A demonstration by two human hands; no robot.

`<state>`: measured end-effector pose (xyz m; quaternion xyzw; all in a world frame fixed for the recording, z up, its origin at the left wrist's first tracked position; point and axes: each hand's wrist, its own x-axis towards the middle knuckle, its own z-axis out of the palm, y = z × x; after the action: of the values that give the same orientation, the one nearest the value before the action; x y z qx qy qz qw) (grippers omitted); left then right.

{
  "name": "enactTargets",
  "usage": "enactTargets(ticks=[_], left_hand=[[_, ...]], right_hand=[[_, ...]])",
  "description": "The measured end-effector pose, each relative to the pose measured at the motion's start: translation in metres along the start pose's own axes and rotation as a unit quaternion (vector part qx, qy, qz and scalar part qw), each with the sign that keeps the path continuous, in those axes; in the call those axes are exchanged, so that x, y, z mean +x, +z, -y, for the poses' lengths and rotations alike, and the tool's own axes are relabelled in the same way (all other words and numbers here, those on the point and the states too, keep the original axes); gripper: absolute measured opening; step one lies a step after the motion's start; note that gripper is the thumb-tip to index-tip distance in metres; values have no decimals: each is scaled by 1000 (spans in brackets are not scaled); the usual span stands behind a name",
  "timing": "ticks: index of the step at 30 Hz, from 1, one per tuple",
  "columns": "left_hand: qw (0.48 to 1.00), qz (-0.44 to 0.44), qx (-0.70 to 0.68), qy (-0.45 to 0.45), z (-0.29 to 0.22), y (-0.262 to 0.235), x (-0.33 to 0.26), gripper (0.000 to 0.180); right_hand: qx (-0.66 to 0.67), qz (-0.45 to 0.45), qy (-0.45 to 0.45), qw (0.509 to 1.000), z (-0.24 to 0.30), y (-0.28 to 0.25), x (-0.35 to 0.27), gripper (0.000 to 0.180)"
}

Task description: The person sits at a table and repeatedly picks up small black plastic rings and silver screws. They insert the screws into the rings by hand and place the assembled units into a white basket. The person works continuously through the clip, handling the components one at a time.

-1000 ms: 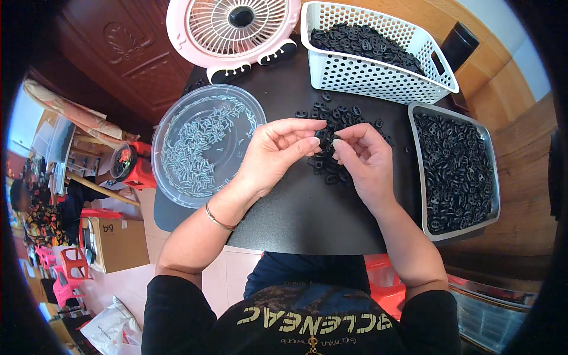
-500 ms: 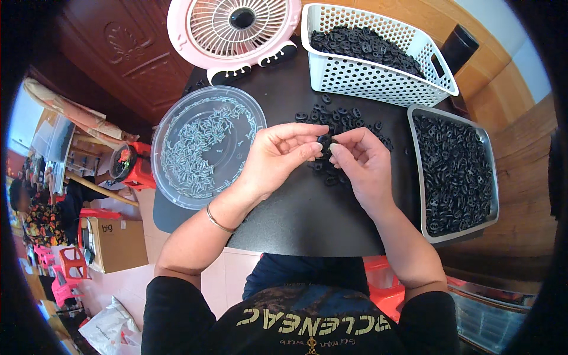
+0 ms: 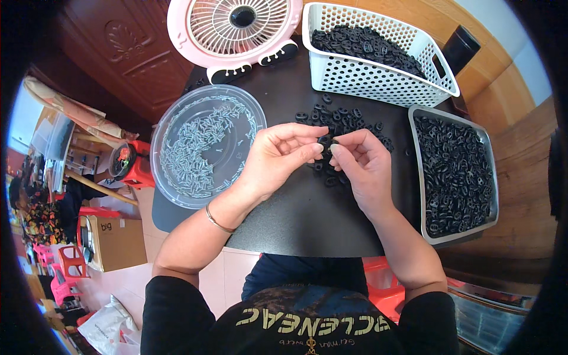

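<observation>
Over the middle of the black table point(image 3: 302, 219), my left hand point(image 3: 278, 155) and my right hand point(image 3: 365, 168) meet fingertip to fingertip. Between their pinched thumbs and forefingers is a small black oval plastic piece point(image 3: 326, 142), partly hidden by the fingers. Both hands appear to grip it; whether a screw is in it I cannot tell. Just beyond and beneath the hands lies a loose pile of similar black oval pieces with holes point(image 3: 343, 117). Beside my left hand stands a round clear tub point(image 3: 156, 171) holding many small silvery screws point(image 3: 192, 160).
A metal tray point(image 3: 418, 177) full of black pieces sits at the right. Behind the pile is a white perforated basket point(image 3: 381, 84) with more of them. A pink fan point(image 3: 180, 41) stands at the back left. A cardboard box point(image 3: 121, 245) rests on the floor at left.
Almost nothing differs: both hands keep the same pinch on the black piece, with only a tiny shift at the fingertips.
</observation>
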<state>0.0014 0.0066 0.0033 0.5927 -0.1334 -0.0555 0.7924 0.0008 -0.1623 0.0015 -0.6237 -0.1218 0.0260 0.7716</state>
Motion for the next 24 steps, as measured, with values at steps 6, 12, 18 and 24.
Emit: enactTargets(ticks=[6, 12, 18, 24], left_hand=[[1000, 1, 10, -10, -2, -1, 0, 24], [1000, 9, 13, -13, -4, -1, 0, 25], [998, -6, -20, -52, -8, 1, -1, 25], [998, 4, 6, -60, -10, 1, -1, 23]], right_hand=[[-5, 2, -1, 1000, 0, 0, 0, 10], [-4, 7, -1, 1000, 1, 0, 0, 9], [-28, 20, 5, 999, 5, -1, 0, 10], [-29, 23, 15, 999, 4, -2, 0, 10]])
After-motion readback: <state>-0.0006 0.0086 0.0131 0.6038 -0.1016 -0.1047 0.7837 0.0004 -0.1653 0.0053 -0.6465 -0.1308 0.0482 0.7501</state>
